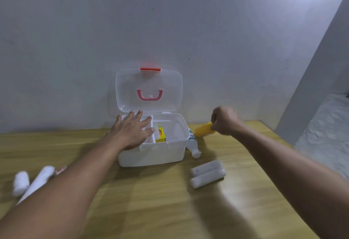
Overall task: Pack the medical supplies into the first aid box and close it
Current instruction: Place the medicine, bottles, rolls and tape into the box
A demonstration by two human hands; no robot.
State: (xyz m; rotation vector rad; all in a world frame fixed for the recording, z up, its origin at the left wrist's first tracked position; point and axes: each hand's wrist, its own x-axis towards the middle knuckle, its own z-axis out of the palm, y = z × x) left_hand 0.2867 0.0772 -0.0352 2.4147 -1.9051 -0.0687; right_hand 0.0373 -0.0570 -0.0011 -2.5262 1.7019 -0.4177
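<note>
The white first aid box (151, 155) stands open on the wooden table, its clear lid (149, 89) with red handle leaning back against the wall. A small yellow carton (161, 135) stands inside. My left hand (132, 129) lies flat, fingers spread, on the white inner tray (148, 123) at the box's left side. My right hand (225, 120) grips a yellow item (203, 129) just right of the box. A white bottle (193, 146) lies against the box's right wall. Two white gauze rolls (207, 174) lie in front right.
Two more white rolls (32, 180) and a small pinkish packet (60, 170) lie at the left, partly behind my left forearm. The wall rises right behind the box. The table's right edge (283, 140) drops to a light floor.
</note>
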